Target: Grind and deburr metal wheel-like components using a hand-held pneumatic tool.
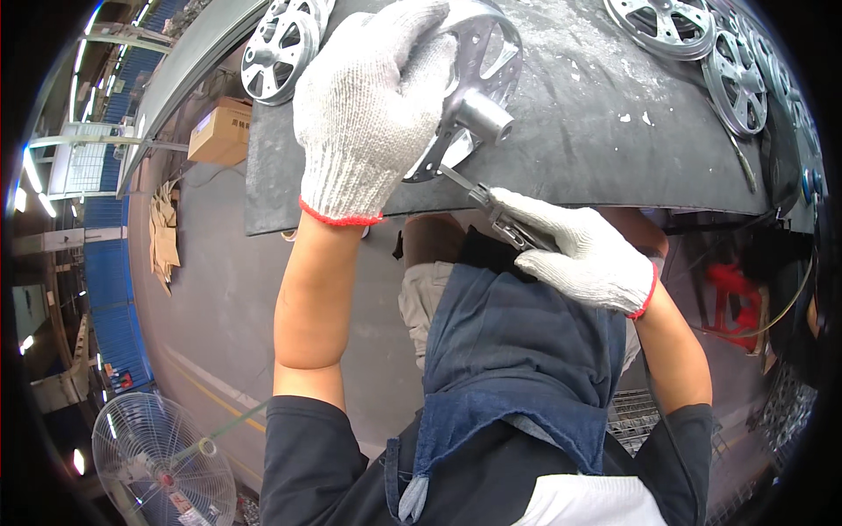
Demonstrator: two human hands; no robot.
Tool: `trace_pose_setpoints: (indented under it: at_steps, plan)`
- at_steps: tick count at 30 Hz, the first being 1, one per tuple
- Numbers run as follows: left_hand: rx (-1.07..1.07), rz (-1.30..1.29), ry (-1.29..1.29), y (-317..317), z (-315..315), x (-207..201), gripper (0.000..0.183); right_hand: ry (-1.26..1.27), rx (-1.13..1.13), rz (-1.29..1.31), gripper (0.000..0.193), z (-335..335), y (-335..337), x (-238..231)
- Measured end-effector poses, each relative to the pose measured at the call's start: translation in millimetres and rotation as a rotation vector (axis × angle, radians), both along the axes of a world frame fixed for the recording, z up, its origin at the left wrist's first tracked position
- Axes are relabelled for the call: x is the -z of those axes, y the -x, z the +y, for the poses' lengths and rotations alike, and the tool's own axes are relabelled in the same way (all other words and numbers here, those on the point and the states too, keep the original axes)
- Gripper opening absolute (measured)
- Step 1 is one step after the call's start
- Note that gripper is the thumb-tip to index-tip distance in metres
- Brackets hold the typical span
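My left hand [373, 114], in a white knit glove with a red cuff, grips a spoked metal wheel [481, 116] tilted up at the table's near edge. Its hub sticks out toward the right, and the glove hides part of the rim. In my right hand [588, 254], gloved the same way, is a slim dark hand tool [509, 223] with a narrow flat metal blade. The fingers wrap around its body. The blade's tip meets or nearly meets the wheel's lower edge; contact cannot be told for sure.
The dark table [579, 149] carries more metal wheels [281, 53] at far left and a stack of wheels [737, 83] at right. A thin rod [741, 162] lies near that stack. A cardboard box [219, 131], a floor fan [164, 465] and a red stool [732, 302] stand around.
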State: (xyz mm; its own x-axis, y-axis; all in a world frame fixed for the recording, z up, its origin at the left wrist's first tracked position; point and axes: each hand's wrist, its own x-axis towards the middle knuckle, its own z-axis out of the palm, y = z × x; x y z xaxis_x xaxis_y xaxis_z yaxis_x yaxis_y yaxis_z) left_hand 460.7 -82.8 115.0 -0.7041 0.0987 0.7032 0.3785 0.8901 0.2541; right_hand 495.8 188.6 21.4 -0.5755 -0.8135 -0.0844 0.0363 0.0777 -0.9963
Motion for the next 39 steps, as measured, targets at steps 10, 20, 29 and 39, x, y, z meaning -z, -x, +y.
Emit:
trace_pose_setpoints:
  at_steps: [10,20,29,39]
  plan:
    - [0.017,-0.050,-0.048,6.9,-7.0,1.5,0.030,-0.054,0.228,-0.044,0.069,6.6,-0.4,-15.7]
    - [0.019,-0.044,-0.149,-4.1,-11.2,14.1,0.031,-0.130,0.263,-0.158,0.070,5.1,-3.1,5.1]
    - [-0.049,-0.478,-0.227,-8.7,-40.7,-42.8,0.058,-0.366,0.117,0.344,0.093,37.3,-39.5,-30.4]
    - [0.126,-0.294,-0.090,-10.2,-1.5,-28.9,0.035,-0.337,0.125,0.606,0.064,6.1,-32.7,-60.6]
